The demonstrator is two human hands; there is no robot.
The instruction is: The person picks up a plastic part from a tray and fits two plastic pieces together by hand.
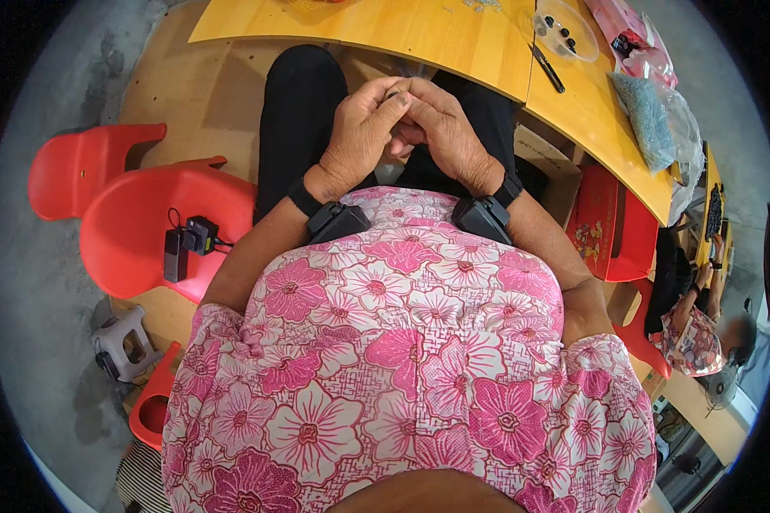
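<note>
My left hand (358, 130) and my right hand (447, 128) meet above my lap, just short of the yellow table's (436, 32) near edge. Thumbs and fingertips of both are pinched together. A tiny dark thing (393, 96) shows between the fingertips, mostly covered by them and too small to name. Each wrist wears a black strap with a black box-shaped device, one at the left wrist (338, 224) and one at the right (482, 227).
On the table's right lie a clear dish (580, 56) with black pieces, a black pen (547, 68), a bag of grey-blue granules (645, 121) and pink plastic packaging (629, 30). A red chair (115, 239) holding black devices stands left. Another person (697, 338) sits far right.
</note>
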